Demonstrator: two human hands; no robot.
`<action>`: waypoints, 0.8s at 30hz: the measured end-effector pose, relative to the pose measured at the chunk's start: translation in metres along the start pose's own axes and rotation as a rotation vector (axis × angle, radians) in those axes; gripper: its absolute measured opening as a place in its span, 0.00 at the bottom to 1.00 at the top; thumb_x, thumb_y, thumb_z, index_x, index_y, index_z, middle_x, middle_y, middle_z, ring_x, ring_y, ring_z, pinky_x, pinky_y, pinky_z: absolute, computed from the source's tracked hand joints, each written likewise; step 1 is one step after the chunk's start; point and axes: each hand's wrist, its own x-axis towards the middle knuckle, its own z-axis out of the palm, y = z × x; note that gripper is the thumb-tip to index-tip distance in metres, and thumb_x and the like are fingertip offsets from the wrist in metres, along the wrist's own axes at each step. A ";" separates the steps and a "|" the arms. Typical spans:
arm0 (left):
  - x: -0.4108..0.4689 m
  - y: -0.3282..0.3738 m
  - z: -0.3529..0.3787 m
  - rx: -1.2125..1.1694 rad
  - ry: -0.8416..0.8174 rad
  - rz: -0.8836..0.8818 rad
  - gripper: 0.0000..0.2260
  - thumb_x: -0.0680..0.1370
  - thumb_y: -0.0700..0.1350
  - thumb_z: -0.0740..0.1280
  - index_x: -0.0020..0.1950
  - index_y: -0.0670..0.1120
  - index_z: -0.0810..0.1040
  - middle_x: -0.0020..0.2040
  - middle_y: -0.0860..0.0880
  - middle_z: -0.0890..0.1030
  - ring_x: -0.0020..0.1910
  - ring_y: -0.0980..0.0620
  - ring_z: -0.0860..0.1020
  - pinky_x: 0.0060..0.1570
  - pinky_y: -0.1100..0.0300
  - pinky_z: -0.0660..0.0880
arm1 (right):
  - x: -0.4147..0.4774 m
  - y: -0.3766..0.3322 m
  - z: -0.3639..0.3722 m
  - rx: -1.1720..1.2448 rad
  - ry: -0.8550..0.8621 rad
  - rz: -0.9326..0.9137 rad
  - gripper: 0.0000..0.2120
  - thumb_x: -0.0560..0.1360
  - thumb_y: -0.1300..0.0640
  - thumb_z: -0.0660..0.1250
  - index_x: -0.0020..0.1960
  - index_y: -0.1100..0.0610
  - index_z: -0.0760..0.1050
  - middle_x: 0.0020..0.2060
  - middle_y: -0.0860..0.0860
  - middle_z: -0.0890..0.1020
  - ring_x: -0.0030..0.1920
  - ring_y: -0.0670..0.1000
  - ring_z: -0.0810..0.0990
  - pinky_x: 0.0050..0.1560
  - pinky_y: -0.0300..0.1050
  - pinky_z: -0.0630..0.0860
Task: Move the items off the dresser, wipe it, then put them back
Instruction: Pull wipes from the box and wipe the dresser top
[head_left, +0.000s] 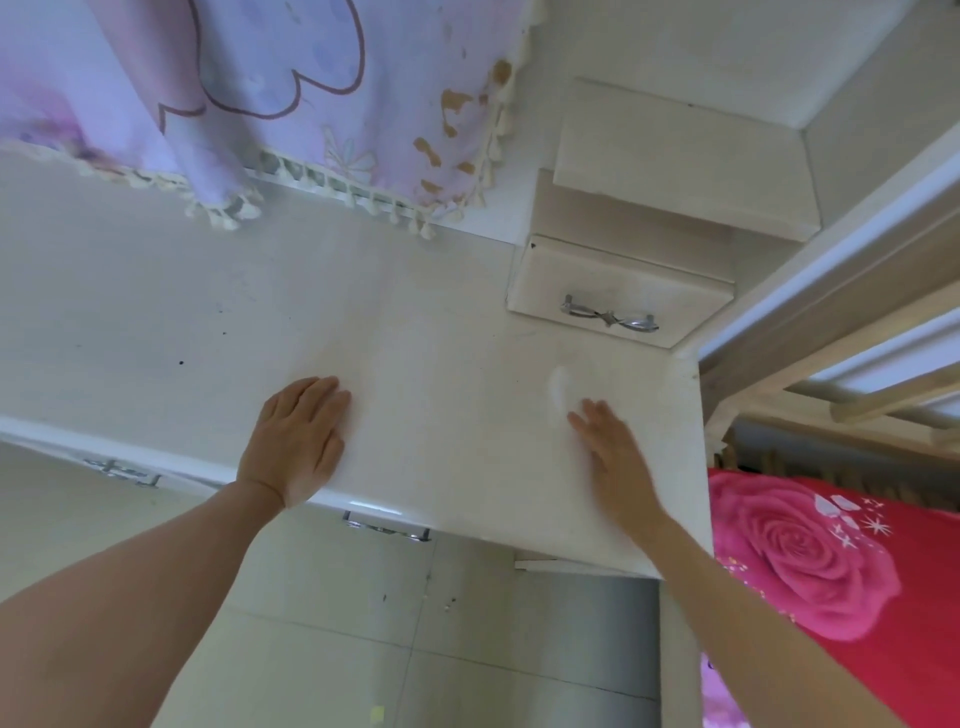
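The white dresser top (208, 322) is bare, with a few dark specks on its left part. My left hand (298, 441) lies flat, palm down, near the front edge and holds nothing. My right hand (615, 457) is stretched out over the right part of the top and is blurred. A small white blurred patch (558, 387), perhaps a wipe, sits just beyond its fingertips. I cannot tell whether the hand holds or presses it.
A lilac fringed cloth (322, 104) hangs at the back. A small raised drawer with a metal handle (610, 316) and shelves stand at the back right. A rose-print bed cover (810, 561) lies to the right. Drawer handles (387, 527) show below the front edge.
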 end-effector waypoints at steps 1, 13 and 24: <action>0.000 0.000 0.000 -0.002 0.001 0.003 0.19 0.70 0.45 0.53 0.57 0.40 0.71 0.55 0.37 0.78 0.56 0.42 0.67 0.54 0.51 0.62 | -0.008 -0.013 0.011 -0.005 -0.012 -0.086 0.27 0.67 0.69 0.48 0.63 0.60 0.69 0.60 0.64 0.75 0.71 0.54 0.61 0.70 0.40 0.50; 0.000 0.003 -0.002 0.001 0.024 -0.027 0.20 0.69 0.46 0.53 0.55 0.39 0.75 0.55 0.38 0.78 0.55 0.43 0.67 0.50 0.50 0.66 | -0.039 -0.033 -0.033 0.728 -0.033 0.101 0.24 0.73 0.73 0.52 0.55 0.51 0.75 0.59 0.46 0.73 0.58 0.27 0.69 0.70 0.35 0.59; 0.000 0.001 0.001 0.016 0.028 -0.040 0.20 0.69 0.45 0.53 0.55 0.39 0.75 0.55 0.38 0.78 0.56 0.43 0.68 0.51 0.49 0.68 | 0.042 0.020 -0.020 0.015 0.039 0.198 0.26 0.74 0.74 0.52 0.70 0.60 0.63 0.73 0.58 0.59 0.74 0.57 0.52 0.72 0.50 0.46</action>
